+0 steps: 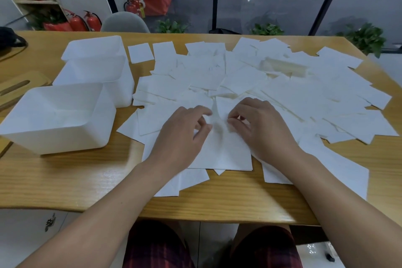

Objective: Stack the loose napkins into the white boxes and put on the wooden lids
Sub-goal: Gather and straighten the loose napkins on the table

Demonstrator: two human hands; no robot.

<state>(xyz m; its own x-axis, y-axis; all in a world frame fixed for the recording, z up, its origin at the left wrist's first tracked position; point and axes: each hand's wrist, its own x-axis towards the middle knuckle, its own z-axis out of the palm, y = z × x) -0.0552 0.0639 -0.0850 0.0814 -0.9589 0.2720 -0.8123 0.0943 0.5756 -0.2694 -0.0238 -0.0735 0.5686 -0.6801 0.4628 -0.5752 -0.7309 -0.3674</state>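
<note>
Napkins (pixel 250 85), thin white paper squares, lie scattered over the wooden table (pixel 76 178). Head view: left hand (pixel 185 135) and right hand (pixel 258 130) pinch one napkin (pixel 219 148) with curled fingers, apparently gathering. Step: collecting. Next: square a stack, carry it to the near white box (pixel 58 117), rigid, smooth, seemingly empty.

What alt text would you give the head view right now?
Both hands, left and right, pinch a napkin at the near edge of a wide spread of loose napkins on a wooden table. Three open white boxes stand at the left, with wooden lids beyond them.
</note>
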